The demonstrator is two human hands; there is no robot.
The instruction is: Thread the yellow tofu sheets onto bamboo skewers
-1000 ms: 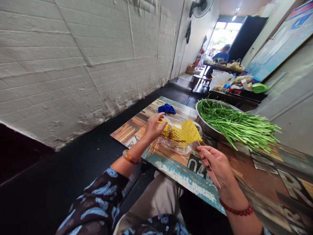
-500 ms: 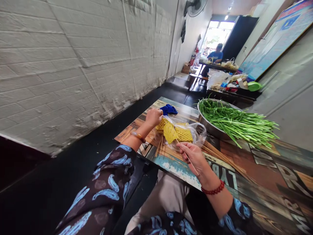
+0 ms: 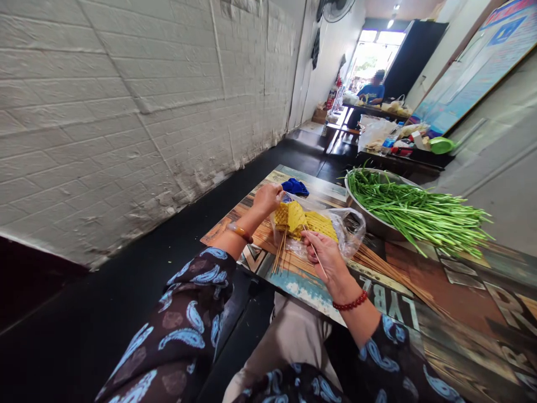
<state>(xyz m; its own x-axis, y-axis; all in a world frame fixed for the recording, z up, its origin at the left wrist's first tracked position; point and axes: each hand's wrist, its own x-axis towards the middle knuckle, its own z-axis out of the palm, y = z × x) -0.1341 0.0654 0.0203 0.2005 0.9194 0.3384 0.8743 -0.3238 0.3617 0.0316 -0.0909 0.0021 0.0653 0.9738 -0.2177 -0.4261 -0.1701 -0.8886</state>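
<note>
Head view finds our right hand [image 3: 328,256] pinching a thin stick [image 3: 320,262] between closed fingertips, with a yellow piece [image 3: 296,218] at its far end, just past our fingers and over the clear plastic bag [image 3: 354,238]. More yellow sheets [image 3: 322,225] lie in that bag, just beyond our knuckles. We hold our left hand [image 3: 268,198] curled into a near-fist, closed on the bag's edge beside the blue cloth [image 3: 295,187]. Our left forearm slants up and inward over the table [image 3: 226,225]; our right one angles in from lower right, its bead bracelet [image 3: 351,303] at the wrist.
</note>
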